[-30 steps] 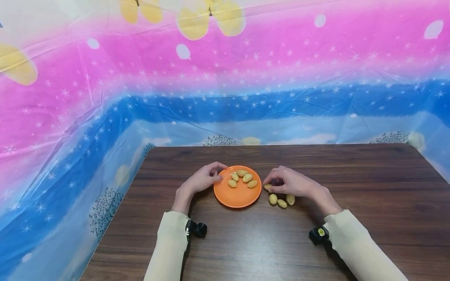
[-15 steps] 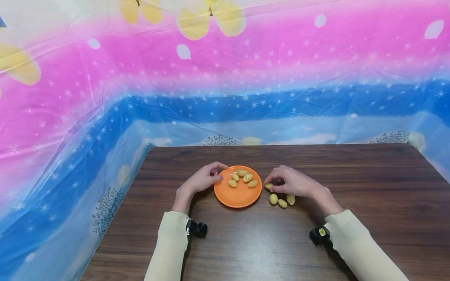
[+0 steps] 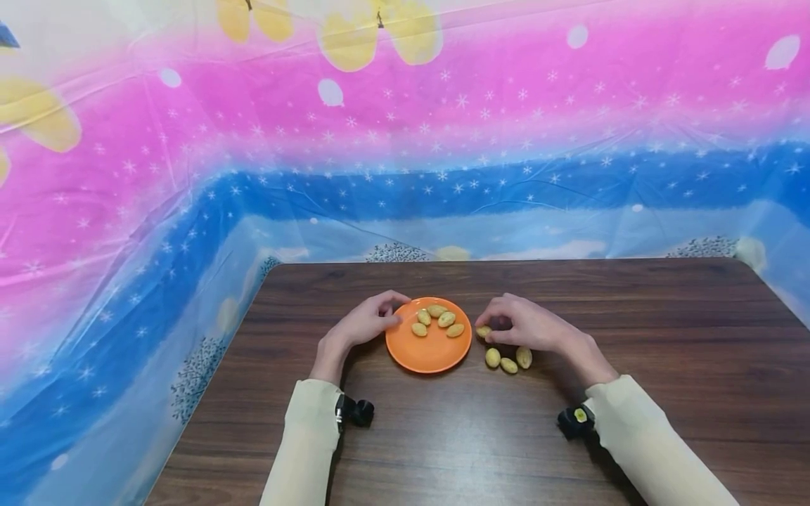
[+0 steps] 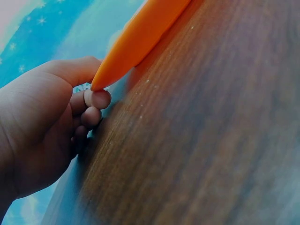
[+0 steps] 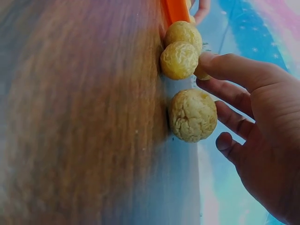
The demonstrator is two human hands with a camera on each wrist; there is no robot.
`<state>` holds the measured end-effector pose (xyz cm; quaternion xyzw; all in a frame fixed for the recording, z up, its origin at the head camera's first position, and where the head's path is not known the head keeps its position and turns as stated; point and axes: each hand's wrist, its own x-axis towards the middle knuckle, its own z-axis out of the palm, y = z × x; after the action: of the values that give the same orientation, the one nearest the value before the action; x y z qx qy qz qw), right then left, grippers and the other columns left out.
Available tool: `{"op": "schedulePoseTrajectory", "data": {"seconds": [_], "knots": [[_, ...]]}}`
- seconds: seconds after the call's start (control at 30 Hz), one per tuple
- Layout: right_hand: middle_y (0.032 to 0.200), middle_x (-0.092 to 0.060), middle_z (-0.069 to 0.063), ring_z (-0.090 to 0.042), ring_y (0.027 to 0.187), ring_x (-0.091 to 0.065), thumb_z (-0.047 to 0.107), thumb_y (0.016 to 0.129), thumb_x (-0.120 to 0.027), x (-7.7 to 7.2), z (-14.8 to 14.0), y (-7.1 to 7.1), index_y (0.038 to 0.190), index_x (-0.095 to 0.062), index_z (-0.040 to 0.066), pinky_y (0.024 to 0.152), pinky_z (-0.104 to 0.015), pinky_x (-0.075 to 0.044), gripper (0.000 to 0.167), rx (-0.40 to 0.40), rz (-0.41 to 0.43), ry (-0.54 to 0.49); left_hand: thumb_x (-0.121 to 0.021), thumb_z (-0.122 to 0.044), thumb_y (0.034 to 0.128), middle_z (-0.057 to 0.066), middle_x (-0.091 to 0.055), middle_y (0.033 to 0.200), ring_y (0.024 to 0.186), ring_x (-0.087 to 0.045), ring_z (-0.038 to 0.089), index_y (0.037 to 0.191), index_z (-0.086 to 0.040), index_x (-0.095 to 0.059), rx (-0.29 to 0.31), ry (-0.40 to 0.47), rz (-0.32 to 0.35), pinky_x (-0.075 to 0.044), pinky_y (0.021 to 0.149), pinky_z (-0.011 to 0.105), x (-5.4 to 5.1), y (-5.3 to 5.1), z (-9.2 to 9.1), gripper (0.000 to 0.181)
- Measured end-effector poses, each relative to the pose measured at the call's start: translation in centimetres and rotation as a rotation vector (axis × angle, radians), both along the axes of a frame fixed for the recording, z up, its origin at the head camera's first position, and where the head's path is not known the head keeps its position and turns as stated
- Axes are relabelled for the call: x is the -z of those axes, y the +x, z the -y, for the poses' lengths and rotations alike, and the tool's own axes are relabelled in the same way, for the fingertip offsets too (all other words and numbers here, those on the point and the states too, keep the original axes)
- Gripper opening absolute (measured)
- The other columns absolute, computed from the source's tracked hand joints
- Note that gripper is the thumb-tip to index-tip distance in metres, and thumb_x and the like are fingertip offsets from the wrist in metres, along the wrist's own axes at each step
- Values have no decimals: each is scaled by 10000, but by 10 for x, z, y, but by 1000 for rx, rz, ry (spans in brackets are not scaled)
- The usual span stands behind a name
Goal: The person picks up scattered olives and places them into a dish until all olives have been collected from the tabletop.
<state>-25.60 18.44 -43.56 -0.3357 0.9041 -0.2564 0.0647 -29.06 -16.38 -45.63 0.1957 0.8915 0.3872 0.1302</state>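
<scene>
An orange plate [image 3: 429,355] carries several small, wrinkled yellow oval fruits [image 3: 436,310]; their exact kind is unclear. At its left rim, my left hand [image 3: 363,323] pinches the plate, thumb above and fingers below; the left wrist view shows the plate edge [image 4: 136,42] between them. Just right of the plate, my right hand [image 3: 528,325] pinches one yellow fruit [image 3: 483,331] between thumb and fingertips. Three more fruits [image 3: 509,365] lie on the table below that hand. In the right wrist view, a nearer fruit [image 5: 193,116] sits close to my curled fingers, while the pinched one is mostly hidden.
The dark wood table [image 3: 443,436] has its far edge against a pink and blue patterned cloth [image 3: 405,190]. Black wrist cameras [image 3: 574,422] sit on both forearms.
My right hand has risen very slightly with the pinched fruit. The left hand, the plate and the other fruits stay in place; the view has shifted a little.
</scene>
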Motion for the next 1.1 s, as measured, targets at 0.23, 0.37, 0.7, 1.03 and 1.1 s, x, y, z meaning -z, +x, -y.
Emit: {"op": "schedulePoseTrajectory", "data": {"seconds": [0.23, 0.37, 0.7, 1.03, 1.1], "knots": [[1100, -647, 132, -109, 1043, -547, 287, 933, -697, -7, 7, 1, 1169, -725, 257, 892, -390, -492, 240, -22, -7, -26, -603, -275, 972, 52, -528, 791, 613, -446, 208, 1312, -331, -583, -1, -2, 0, -354, 569, 290, 0, 0, 0, 346], [1101, -656, 121, -113, 1029, -548, 278, 924, -709, -10, 13, 1, 1164, -729, 250, 882, -383, -492, 243, -31, -23, -22, -600, -278, 973, 51, -529, 796, 612, -446, 208, 1314, -335, -581, 0, -4, -1, -353, 567, 287, 0, 0, 0, 346], [1084, -659, 121, -126, 1005, -548, 263, 917, -713, -10, 31, -3, 1120, -737, 250, 874, -363, -478, 204, -71, -50, -37, -606, -267, 972, 51, -526, 804, 617, -445, 201, 1316, -333, -580, -3, -5, 4, -351, 560, 276, -3, 2, -1, 351], [1035, -639, 116, -176, 952, -527, 269, 919, -709, -11, 50, -6, 1138, -741, 225, 812, -333, -458, 226, -73, -50, -35, -600, -244, 975, 43, -520, 785, 621, -443, 193, 1325, -315, -578, 13, -2, -4, -352, 581, 285, -4, 2, -1, 357], [1031, -637, 112, -180, 939, -521, 276, 921, -708, -10, 54, -7, 1133, -744, 227, 793, -332, -447, 220, -72, -51, -34, -597, -239, 978, 40, -520, 777, 615, -437, 188, 1324, -315, -578, 14, 0, -2, -351, 583, 285, -4, 2, -1, 355]]}}
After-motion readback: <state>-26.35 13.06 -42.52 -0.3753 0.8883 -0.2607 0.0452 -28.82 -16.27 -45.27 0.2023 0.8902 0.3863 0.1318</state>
